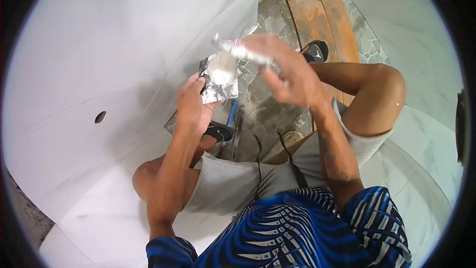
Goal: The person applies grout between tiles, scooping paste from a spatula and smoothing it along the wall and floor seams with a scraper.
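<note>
My left hand (191,106) is closed around the near left edge of a small, flat, silvery square plate (225,92). A mound of whitish paste (221,73) lies on the plate, and dark smears mark its surface. Just above and to the right of it, my right hand (292,72) grips a slim, whitish, tube-like thing (243,51). Motion blurs this thing, so its exact kind is unclear. Its far end hangs over the plate's far edge; whether it touches the paste cannot be made out.
Smooth pale panels (99,44) rise at the left, one with a small oval hole (100,117). Rusty orange-brown boards (312,20) lie on the patterned floor (277,17) at the far right. A blue-handled tool (232,113) lies between my feet, near my left sandal (218,131).
</note>
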A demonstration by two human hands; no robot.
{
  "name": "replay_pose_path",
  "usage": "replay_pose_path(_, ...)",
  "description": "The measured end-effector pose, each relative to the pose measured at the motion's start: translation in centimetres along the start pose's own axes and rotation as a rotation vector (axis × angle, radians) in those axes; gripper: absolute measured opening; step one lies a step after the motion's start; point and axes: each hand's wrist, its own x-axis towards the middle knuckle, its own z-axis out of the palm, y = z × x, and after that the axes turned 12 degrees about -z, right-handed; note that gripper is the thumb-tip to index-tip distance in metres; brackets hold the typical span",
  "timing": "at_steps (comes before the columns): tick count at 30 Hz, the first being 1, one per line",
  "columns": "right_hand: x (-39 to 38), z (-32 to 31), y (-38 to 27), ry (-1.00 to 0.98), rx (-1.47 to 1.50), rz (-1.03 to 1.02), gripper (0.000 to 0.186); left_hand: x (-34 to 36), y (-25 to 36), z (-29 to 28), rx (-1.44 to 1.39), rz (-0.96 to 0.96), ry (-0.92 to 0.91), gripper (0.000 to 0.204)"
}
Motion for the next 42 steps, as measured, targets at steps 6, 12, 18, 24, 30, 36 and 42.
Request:
replay_pose_path(6, -4.1, 3.0, -2.6, -0.195, -0.365, -0.18, 0.079, -0.8, -0.8, -0.3, -0.027, 0.018, -0.106, 0.032)
replay_pose_path(12, -6.7, 2.1, -0.2, -0.242, -0.429, -0.111, 0.074, -0.8, -1.7, -1.5, -0.024, 0.071, -0.044, 0.037)
replay_pose_path(18, -8.2, 3.4, 6.7, 0.091, -0.337, 0.327, 0.039, -2.4, -0.6, -0.5, 0.233, 0.236, 0.077, 0.037)
replay_pose_path(24, -6.4, 5.6, 21.6, 0.079, -0.494, 0.676, 0.028, -2.9, 0.6, 0.5, 0.201, 0.16, 0.048, 0.034)
replay_pose_path(30, -5.5, 6.5, 32.0, -0.147, -0.848, 0.483, 0.027, -3.4, 0.1, -0.6, 0.213, 0.067, 0.126, 0.033)
replay_pose_path(36, -4.0, 7.1, 35.1, -0.21, -0.88, 0.543, 0.025, -3.3, -0.6, -0.7, 0.145, 0.047, 0.068, 0.036)
replay_pose_path(42, -2.6, 8.6, 35.4, -0.379, -0.914, 0.497, 0.022, -4.3, 0.5, 0.4, 0.143, 0.01, 0.143, 0.038)
